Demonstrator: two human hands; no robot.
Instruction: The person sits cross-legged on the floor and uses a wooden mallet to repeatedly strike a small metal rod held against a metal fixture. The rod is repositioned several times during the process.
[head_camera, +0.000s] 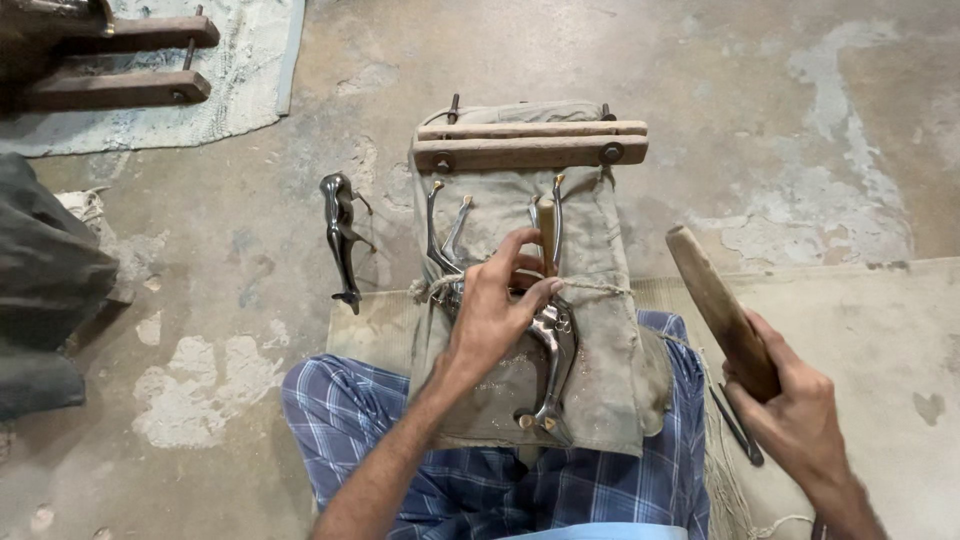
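The person's left hand (495, 305) is pressing down on a shiny silver metal animal-shaped casting (553, 345) that is lying on a dusty olive-green canvas cloth (600, 330) draped over the lap; its grip is closed around a short upright wooden peg (546, 232) and the casting's upper part, with the fingers curling over a pale twisted cord (590, 287) that is running across the cloth; the right hand (795, 405) is hovering out to the right, well apart from the casting, its grip clamped on the lower end of a brown wooden mallet-like stick (718, 305) that is tilting up and to the left; a pair of wooden clamp bars (530, 145) with bolts is lying across the far end of the cloth; a second dark silvery animal casting (341, 238) is resting on the stained concrete floor (250, 300) to the left, apart from the cloth; blue plaid fabric (340, 420) is covering the person's legs beneath the cloth.
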